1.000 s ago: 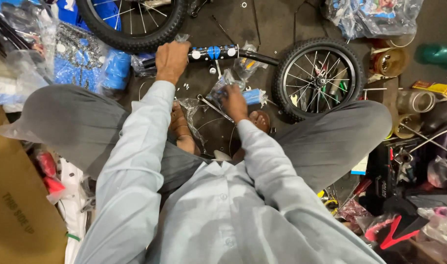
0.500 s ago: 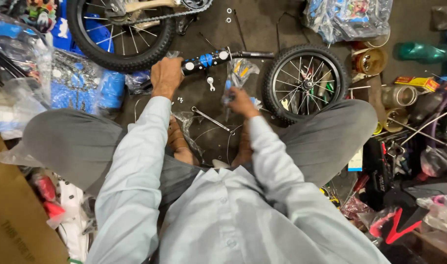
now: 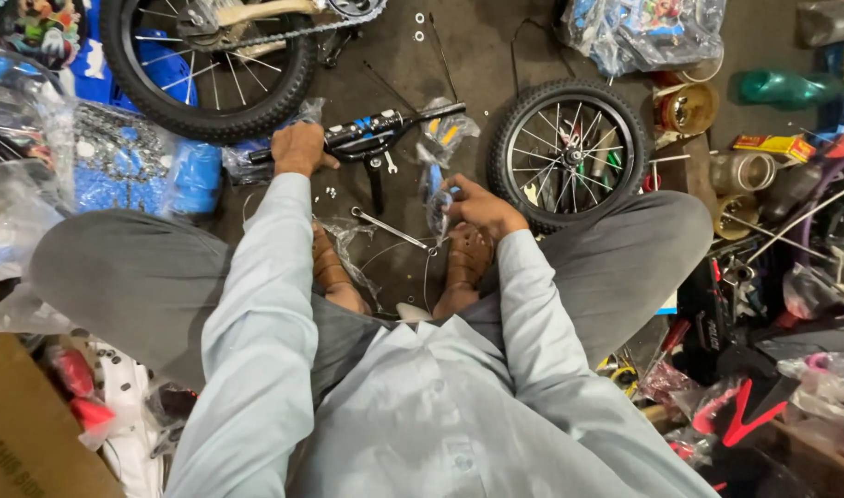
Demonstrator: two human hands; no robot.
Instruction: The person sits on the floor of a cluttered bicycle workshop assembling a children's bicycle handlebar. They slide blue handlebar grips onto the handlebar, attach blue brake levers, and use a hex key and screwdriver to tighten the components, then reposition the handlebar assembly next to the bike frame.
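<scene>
A: Head view, how far along?
B: Left hand [image 3: 297,148] grips the black handlebar [image 3: 367,134] at upper centre; right hand [image 3: 477,207] pinches a clear plastic bag [image 3: 438,198]. Small spoked wheel [image 3: 570,152] lies unmounted on the floor.

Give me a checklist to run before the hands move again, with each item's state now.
1. Left hand gripping the handlebar: ok.
2. Right hand holding a small plastic bag: ok; contents cannot tell.
3. Wrench within reach on the floor between the feet: ok.
4. Small wheel lying flat, apart from both hands: ok.
5. Loose washers near the big wheel: scattered, not ok.
</scene>
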